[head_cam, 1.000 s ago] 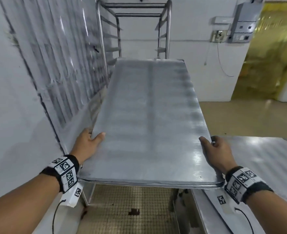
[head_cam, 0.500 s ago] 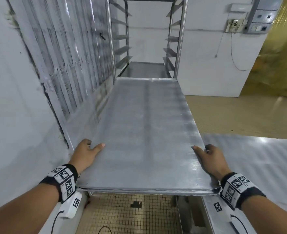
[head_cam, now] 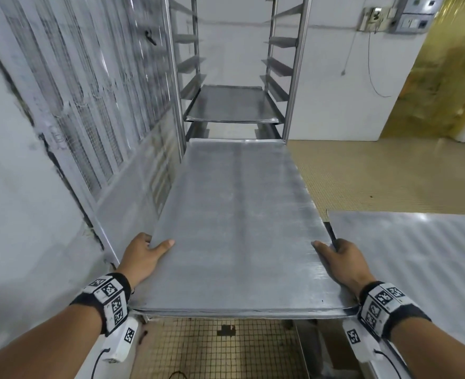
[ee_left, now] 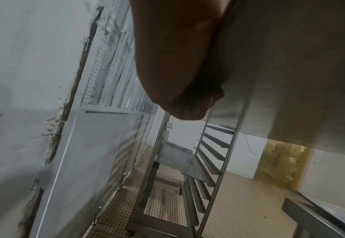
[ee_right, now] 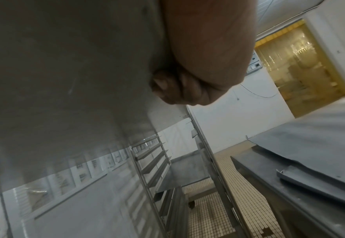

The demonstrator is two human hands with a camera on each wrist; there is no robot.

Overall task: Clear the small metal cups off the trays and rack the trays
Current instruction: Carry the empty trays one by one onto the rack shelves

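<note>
I hold a long bare metal tray (head_cam: 239, 220) level in front of me, its far end at the mouth of the steel rack (head_cam: 294, 77). My left hand (head_cam: 146, 248) grips the tray's left edge near the close end, thumb on top. My right hand (head_cam: 335, 254) grips the right edge the same way. In the left wrist view the left hand's fingers (ee_left: 189, 106) curl under the tray (ee_left: 289, 64); in the right wrist view the right hand's fingers (ee_right: 173, 90) do likewise under the tray (ee_right: 65, 80). Another tray (head_cam: 234, 105) lies on a rack ledge just above. No cups are in view.
A white wall with a meshed window (head_cam: 89, 105) runs close on the left. A steel table (head_cam: 417, 255) with a tray on it stands at the right. The rack's angled ledges (head_cam: 278, 67) line both sides. Yellow strip curtains (head_cam: 444, 64) hang at the far right.
The tray has come down from a raised tilt to level and moved forward to the rack. The view has dropped, so the racked tray and ledges now show.
</note>
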